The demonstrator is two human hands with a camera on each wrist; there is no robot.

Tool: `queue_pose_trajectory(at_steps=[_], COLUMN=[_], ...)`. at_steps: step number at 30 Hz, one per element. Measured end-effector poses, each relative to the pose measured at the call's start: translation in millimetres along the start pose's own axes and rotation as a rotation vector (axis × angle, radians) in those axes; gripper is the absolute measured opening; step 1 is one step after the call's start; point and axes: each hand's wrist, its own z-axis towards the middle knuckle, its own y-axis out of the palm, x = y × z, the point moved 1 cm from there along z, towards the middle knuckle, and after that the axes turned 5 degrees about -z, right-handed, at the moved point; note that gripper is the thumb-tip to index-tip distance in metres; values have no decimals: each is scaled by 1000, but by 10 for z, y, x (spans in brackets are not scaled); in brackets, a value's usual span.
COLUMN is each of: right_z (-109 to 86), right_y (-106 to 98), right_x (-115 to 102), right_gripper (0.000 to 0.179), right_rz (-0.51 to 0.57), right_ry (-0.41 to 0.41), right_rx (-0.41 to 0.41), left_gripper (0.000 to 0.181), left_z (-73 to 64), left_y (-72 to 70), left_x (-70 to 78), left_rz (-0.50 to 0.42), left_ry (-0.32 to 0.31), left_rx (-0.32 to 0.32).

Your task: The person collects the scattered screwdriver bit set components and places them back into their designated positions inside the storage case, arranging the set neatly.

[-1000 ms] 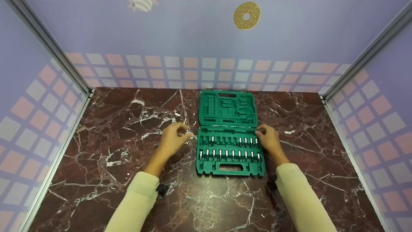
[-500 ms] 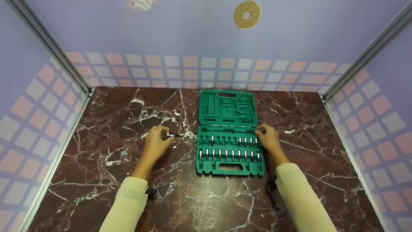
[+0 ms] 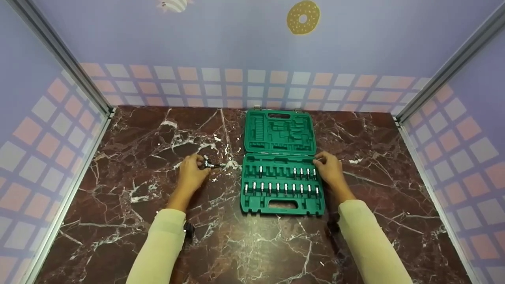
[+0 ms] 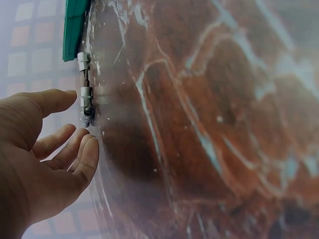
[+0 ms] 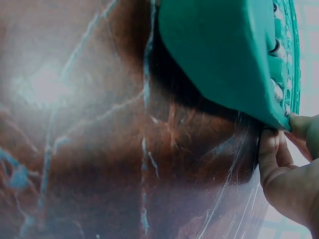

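My left hand (image 3: pixel 191 172) is beside a few chrome bit sockets (image 3: pixel 208 163) with dark shanks, which lie on the marbled table left of the green case. In the left wrist view, the thumb and curved fingers of the left hand (image 4: pixel 55 154) stand apart, with a visible gap to the sockets (image 4: pixel 85 97). My right hand (image 3: pixel 329 169) pinches the right edge of the opened green socket case (image 3: pixel 272 203), near its hinge. In the right wrist view, the thumb and fingers of the right hand (image 5: pixel 289 164) lie on either side of the case's corner (image 5: pixel 219 55).
Two rows of chrome bit sockets (image 3: pixel 285 189) stand in the case's lower half; the upper row has vacant slots. The case's lid (image 3: pixel 279 132) lies folded back toward the rear wall (image 3: pixel 236 47). Purple side panels (image 3: pixel 469 130) bound the table (image 3: pixel 130 197).
My left hand has drawn back leftward from near the case to the loose sockets, uncovering them, and its fingers have parted slightly from them. The right hand keeps its hold on the case edge.
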Motion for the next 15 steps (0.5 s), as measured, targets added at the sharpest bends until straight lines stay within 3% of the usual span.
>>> queue_pose_trajectory(at_steps=[6,15], right_z=[6,16], right_y=[-2,-6], right_x=[0,-1], right_gripper=[20,21], right_rz=[-7,-30], right_ry=[13,2], right_rx=[-2,19], left_gripper=[32,28], left_z=[59,88], left_y=[37,70], left_x=[10,23], left_rz=[-11,9], left_ry=[-33,-33], left_rx=[-13,33])
